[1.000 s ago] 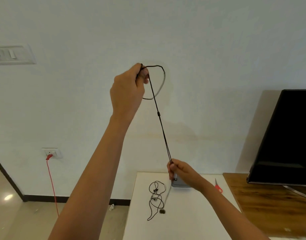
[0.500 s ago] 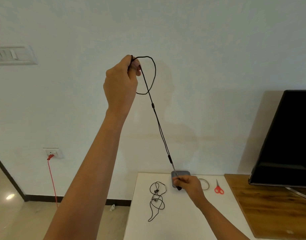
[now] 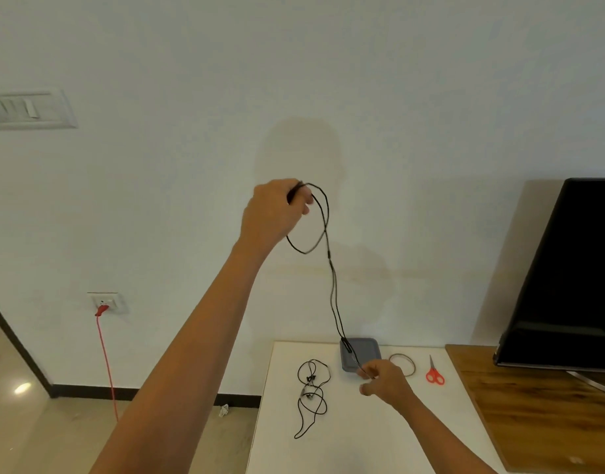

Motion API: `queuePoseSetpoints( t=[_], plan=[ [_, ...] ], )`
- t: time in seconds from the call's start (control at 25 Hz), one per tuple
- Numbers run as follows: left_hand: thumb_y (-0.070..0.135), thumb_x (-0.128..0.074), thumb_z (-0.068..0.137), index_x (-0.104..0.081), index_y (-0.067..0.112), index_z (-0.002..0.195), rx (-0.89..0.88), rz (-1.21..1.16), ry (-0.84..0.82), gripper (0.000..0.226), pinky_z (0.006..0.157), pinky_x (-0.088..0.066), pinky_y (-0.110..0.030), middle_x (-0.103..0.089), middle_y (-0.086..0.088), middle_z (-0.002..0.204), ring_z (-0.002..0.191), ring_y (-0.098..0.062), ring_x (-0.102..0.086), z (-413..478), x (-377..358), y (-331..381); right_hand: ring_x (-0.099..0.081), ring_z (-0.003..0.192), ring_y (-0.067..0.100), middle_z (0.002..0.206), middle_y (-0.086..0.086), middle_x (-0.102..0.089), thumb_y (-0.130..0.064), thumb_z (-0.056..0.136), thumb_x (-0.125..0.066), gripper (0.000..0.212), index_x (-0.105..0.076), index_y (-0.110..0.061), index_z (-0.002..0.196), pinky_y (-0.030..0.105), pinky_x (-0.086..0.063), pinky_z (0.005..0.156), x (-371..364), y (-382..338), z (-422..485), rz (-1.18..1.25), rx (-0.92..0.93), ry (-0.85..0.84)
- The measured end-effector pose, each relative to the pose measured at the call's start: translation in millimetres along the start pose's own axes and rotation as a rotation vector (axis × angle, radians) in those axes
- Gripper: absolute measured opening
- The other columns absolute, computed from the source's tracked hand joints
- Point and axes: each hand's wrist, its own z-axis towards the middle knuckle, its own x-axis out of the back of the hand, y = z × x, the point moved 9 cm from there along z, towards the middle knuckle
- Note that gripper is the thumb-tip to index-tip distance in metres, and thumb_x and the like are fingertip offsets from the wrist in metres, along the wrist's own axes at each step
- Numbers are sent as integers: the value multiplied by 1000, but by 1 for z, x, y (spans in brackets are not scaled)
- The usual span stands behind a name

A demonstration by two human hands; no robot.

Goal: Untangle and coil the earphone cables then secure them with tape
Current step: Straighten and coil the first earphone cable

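My left hand [image 3: 273,213] is raised before the wall and pinches a black earphone cable [image 3: 331,278] that forms a loop beside it. From the loop the cable runs down as two strands to my right hand [image 3: 383,379], which pinches its lower end just above the white table [image 3: 362,439]. A second black earphone cable [image 3: 311,393] lies tangled on the table, left of my right hand. A ring that looks like a tape roll [image 3: 405,364] lies flat behind my right hand.
A grey lidded box [image 3: 362,350] sits at the table's back edge. Red-handled scissors [image 3: 433,371] lie right of the ring. A wooden cabinet [image 3: 533,405] with a black screen [image 3: 574,275] stands at the right. A red cord [image 3: 106,357] hangs from a wall socket at the left.
My left hand has dropped lower with the loop, so the cable hangs slacker. My right hand stays low at the grey box, still pinching the cable's end.
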Motion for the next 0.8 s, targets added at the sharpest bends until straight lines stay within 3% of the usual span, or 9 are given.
queuePoseSetpoints(
  t=[0.08,0.12,0.2,0.28,0.36,0.48,0.6,0.68,0.8],
  plan=[
    [26,-53,93,-72,19,78,48,-103,-89,25,61,-56,-26,-69,10,66,61,-5,-65,-7,-24,-4,-62,82,17,80,-3,-53,2,70,-66,18,-59,-3,85,32,-50,67,12,-34,4,-42,33,-34],
    [24,-54,94,-73,15,80,73,-142,-128,26,55,-51,-17,-70,7,67,55,1,-62,-13,-34,-5,-63,96,20,87,-4,-53,2,74,-63,21,-61,-1,95,36,-52,77,27,-62,4,20,100,35],
    [22,-53,95,-73,8,84,117,-188,-185,27,43,-34,-4,-71,-1,72,42,7,-52,-24,-52,-5,-58,112,13,110,-9,-59,-8,87,-60,31,-59,-12,118,27,-48,90,69,-122,-13,326,271,218],
    [23,-53,95,-74,9,85,159,-217,-231,27,38,-29,-4,-72,-3,75,36,6,-47,-34,-67,-8,-61,105,4,113,-9,-64,-21,92,-58,26,-58,-19,118,18,-49,89,106,-176,-37,532,477,348],
    [25,-53,94,-74,12,86,219,-275,-282,26,41,-30,-8,-72,-1,76,36,4,-44,-41,-78,-12,-66,92,5,100,-5,-70,-25,90,-62,20,-60,-19,109,18,-53,81,124,-205,-47,509,545,387],
    [27,-57,92,-75,15,93,313,-384,-369,21,50,-32,-16,-74,0,86,37,4,-42,-52,-89,-23,-69,74,16,79,6,-72,-18,89,-64,10,-67,-11,95,25,-57,72,132,-206,-45,503,525,408],
    [31,-64,89,-73,14,101,424,-417,-421,22,57,-34,-19,-71,-3,98,47,4,-45,-61,-89,-48,-70,71,22,76,9,-73,-11,89,-63,9,-71,-9,90,27,-59,68,134,-182,-37,532,446,423],
    [23,-64,90,-72,14,100,511,-472,-465,16,60,-33,-20,-59,-4,91,57,-7,-39,-68,-89,-65,-71,69,20,75,8,-73,-12,87,-65,8,-73,-12,86,28,-60,66,133,-160,-30,509,381,444],
    [17,-61,91,-69,10,96,617,-597,-462,12,58,-33,-19,-50,0,81,58,-10,-33,-76,-85,-79,-71,68,16,76,8,-73,-12,87,-64,8,-71,-10,85,31,-61,66,123,-123,-19,417,265,466]
  ],
)
